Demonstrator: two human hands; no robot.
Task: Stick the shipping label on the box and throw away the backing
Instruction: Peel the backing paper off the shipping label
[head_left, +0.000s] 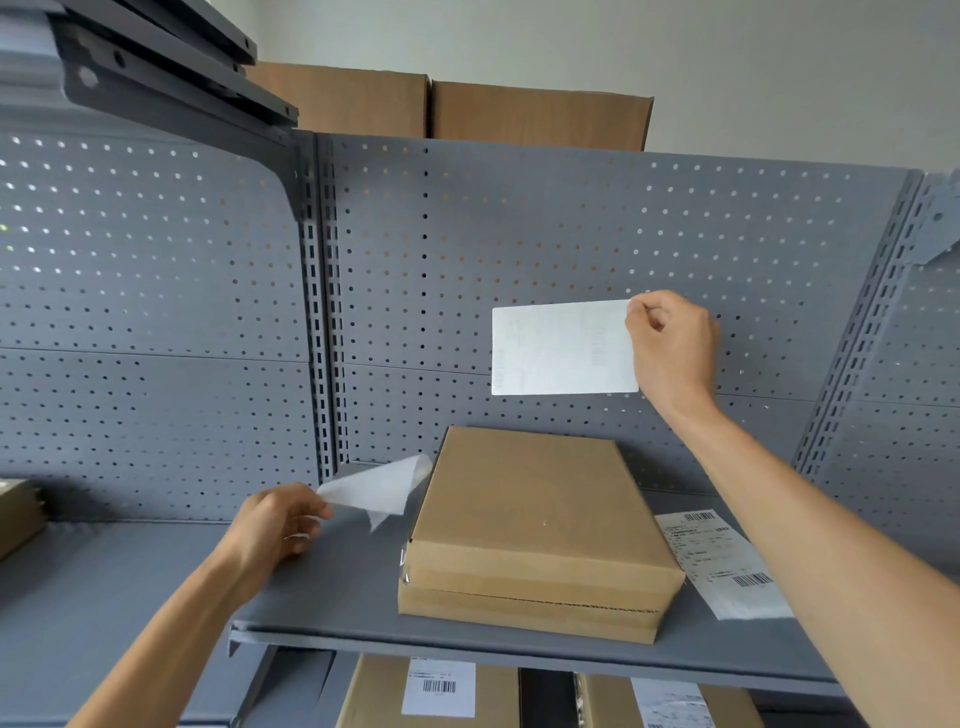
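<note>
A flat brown cardboard box (535, 525) lies on the grey metal shelf (322, 597), its top bare. My right hand (670, 345) pinches the right edge of a white shipping label (563, 348), held up above the box with its blank sticky side towards me; faint print shows through. My left hand (275, 525) holds the thin translucent backing (376, 488), which curls at its free end just left of the box.
Another printed label sheet with barcodes (722, 561) lies on the shelf right of the box. A grey perforated panel (519, 234) backs the shelf. Labelled boxes (436, 691) sit on the shelf below, large cartons (535, 111) behind the panel top.
</note>
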